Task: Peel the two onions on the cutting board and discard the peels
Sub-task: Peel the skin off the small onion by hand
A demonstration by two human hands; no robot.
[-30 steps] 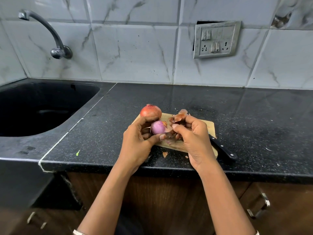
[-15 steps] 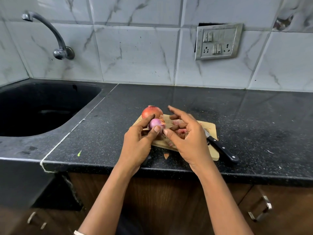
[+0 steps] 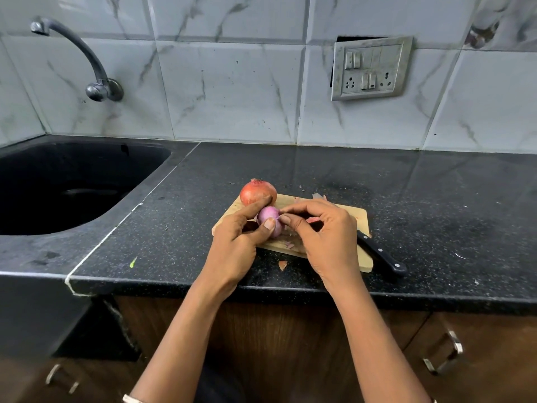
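- Black speckled desk [image 3: 319,170] runs under a marble-tiled wall, with a dark sink [image 3: 162,158] and tap [image 3: 96,68] at the upper left of the frame and a socket plate [image 3: 370,68] at the upper right.
- At the centre lies a wooden cutting board [image 3: 357,216]; a black-handled knife [image 3: 380,254] rests at its right edge, blade hidden behind the right hand.
- The left hand [image 3: 235,242] grips the purple onion [image 3: 268,218] between forefinger and thumb, just above the board.
- The right hand [image 3: 322,231] has its fingers curled, with thumb and forefinger pinching at that onion's right end. Whether a strip of skin is caught between them is too small to tell.
- This onion looks almost bare, smooth and glossy, so I judge it is at the final trimming stage.
- The brown onion [image 3: 257,191] sits at the board's far left corner in its full dry skin, unpeeled.
- Small peel bits [image 3: 289,244] lie on the board near the hands, and one scrap [image 3: 282,264] lies on the desk in front of it.
- Left to do, by my reading: finish this onion, peel the second one, then gather and discard all the peels. The task is less than halfway.
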